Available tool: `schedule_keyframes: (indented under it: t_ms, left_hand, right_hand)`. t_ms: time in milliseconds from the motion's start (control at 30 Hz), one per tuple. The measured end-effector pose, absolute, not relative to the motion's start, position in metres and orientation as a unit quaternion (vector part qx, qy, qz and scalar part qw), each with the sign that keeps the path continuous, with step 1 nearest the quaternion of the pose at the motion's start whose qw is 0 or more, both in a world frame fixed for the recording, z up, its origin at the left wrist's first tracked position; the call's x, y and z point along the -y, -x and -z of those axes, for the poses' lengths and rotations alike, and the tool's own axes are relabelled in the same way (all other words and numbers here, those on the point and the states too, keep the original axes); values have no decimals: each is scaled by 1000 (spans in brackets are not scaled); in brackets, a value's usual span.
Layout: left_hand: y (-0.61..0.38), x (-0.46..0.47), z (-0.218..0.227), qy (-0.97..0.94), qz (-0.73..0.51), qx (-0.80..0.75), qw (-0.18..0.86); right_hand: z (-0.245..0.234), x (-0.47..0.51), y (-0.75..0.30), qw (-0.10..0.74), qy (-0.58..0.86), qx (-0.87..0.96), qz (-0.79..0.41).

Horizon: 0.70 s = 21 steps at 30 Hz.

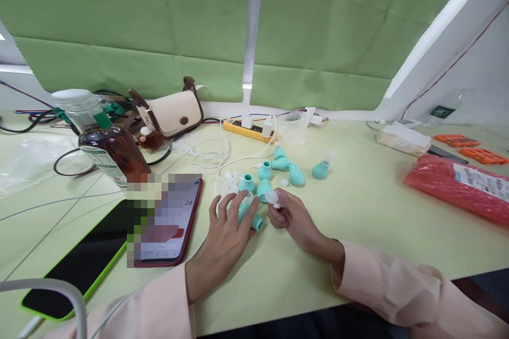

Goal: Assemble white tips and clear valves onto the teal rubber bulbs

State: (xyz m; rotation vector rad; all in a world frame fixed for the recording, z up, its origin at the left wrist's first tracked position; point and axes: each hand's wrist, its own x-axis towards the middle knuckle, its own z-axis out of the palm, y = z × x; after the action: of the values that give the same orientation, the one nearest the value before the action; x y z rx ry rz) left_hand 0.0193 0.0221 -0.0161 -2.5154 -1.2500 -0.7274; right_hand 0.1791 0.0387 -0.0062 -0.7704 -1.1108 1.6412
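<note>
My left hand point(226, 230) rests on the pale green table point(358, 212) with its fingers wrapped over a teal bulb-shaped part point(254, 221). My right hand point(292, 217) pinches a small clear plastic piece point(273, 197) just right of that bulb. Behind the hands lie several more teal bulbs point(296, 175) and small white caps point(229, 180), loose on the table. One teal bulb with a clear tip point(321, 168) stands apart to the right.
A red-cased phone point(175, 228) and a green-edged tablet point(79, 270) lie at the left. Behind them stand a brown liquid bottle point(107, 143), a cream handbag point(170, 111), a yellow power strip point(248, 130) and white cables. A red packet point(457, 185) lies at the right.
</note>
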Motion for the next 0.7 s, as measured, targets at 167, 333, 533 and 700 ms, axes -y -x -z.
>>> schedule_keyframes:
  t_ms: [167,333,533,700]
  left_hand:
    - [-17,-20,19,852,276,443,28]
    - [-14,-14,6,805,406,402,-159]
    - [-17,-8,0,743,442,363,-349]
    - [-20,-11,2,618,480,352,-514]
  right_hand:
    - [3,-37,-177,427,350,430,-714]
    - [6,-32,-176,394,373,456,-705]
    - [14,-28,-176,351,375,487,-706]
    - [10,-30,-181,298,266,462,-791]
